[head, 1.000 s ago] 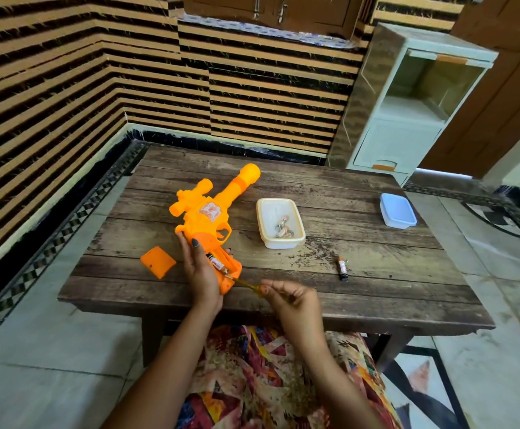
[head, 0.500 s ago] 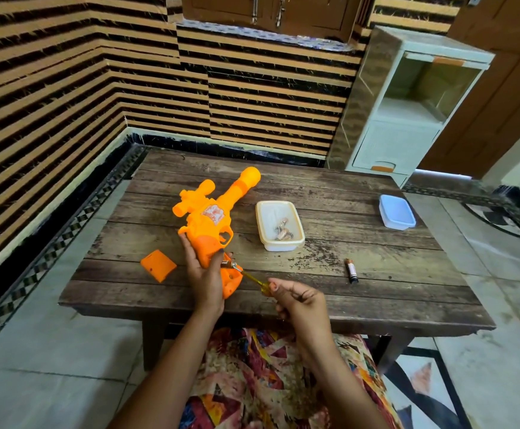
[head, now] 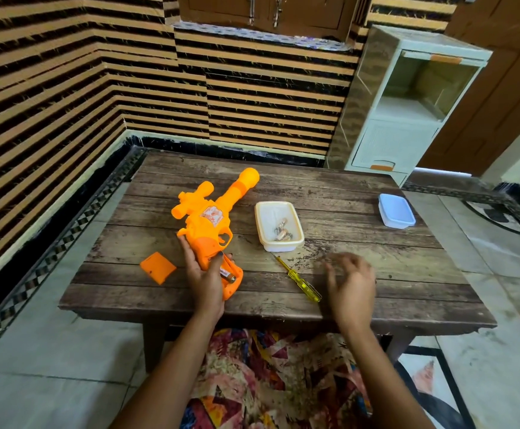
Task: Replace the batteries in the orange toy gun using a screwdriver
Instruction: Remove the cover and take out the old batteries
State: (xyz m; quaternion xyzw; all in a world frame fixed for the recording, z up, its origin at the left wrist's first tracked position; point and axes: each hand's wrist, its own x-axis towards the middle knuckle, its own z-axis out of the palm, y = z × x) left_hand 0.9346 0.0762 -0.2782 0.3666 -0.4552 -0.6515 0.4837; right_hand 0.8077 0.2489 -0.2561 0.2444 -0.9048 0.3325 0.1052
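Left hand (head: 204,278) grips the gun (head: 206,232) by its handle, flat on the table (head: 407,267), battery (head: 228,275) showing in the open bay. Screwdriver (head: 299,279) lies loose; right hand (head: 350,284) hovers beside it, blurred, fingers spread.

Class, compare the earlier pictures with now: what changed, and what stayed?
The right hand let go of the screwdriver, which now lies on the table, and moved rightward over where the loose battery lay. The left hand still grips the toy gun; the orange cover and tray stayed put.
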